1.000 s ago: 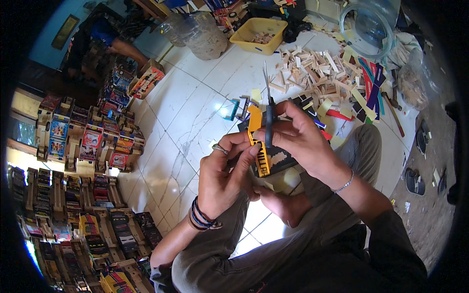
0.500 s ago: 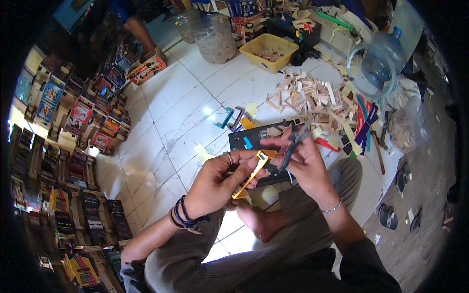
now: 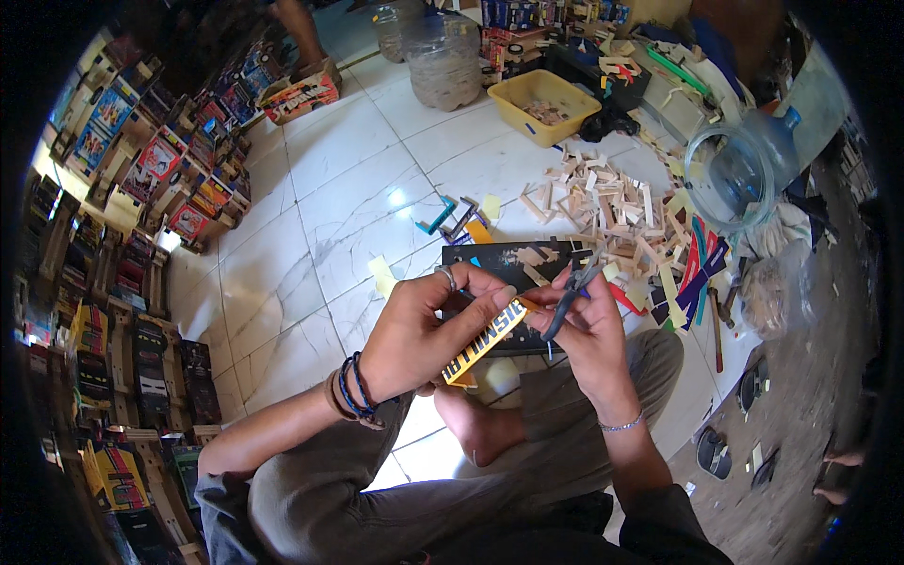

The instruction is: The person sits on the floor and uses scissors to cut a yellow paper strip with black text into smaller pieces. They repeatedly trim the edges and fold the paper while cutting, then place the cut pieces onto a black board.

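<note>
Your left hand pinches the yellow strip over the near side of the black board, probably for steadiness, while your right hand grips scissors pointing away, perhaps for safety.

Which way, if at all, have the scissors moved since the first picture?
Yes: judged against the turquoise piece on the floor, the scissors in the right hand have shifted rightward and closer to the person's body.
</note>
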Tool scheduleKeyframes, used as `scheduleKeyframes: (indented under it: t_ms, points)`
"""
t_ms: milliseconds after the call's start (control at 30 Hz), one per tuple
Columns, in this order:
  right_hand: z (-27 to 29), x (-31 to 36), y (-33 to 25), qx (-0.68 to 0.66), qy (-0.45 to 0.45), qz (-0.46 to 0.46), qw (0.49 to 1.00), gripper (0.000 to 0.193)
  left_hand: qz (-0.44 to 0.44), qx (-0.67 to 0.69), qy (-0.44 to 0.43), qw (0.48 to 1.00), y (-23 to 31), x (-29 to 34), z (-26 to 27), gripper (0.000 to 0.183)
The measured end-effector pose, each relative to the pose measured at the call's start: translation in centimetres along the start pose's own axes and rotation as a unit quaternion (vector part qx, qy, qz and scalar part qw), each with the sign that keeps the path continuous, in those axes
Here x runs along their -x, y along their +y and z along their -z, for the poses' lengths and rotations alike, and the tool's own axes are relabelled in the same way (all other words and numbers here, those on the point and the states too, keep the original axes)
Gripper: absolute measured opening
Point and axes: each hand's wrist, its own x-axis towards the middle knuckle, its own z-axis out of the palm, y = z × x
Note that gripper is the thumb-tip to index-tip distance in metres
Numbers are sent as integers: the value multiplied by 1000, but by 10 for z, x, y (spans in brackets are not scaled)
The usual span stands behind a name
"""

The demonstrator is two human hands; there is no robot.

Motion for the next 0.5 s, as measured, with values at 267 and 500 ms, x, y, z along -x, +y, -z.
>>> scheduleKeyframes:
  t_ms: [267, 500]
  points:
    - [0, 0, -1, -25, 2, 8, 1000, 44, 41, 74, -20, 996, 1, -4, 1, 26]
    - [9, -8, 8, -113, -57, -3, 992, 43, 223, 399, -111, 882, -2, -5, 8, 26]
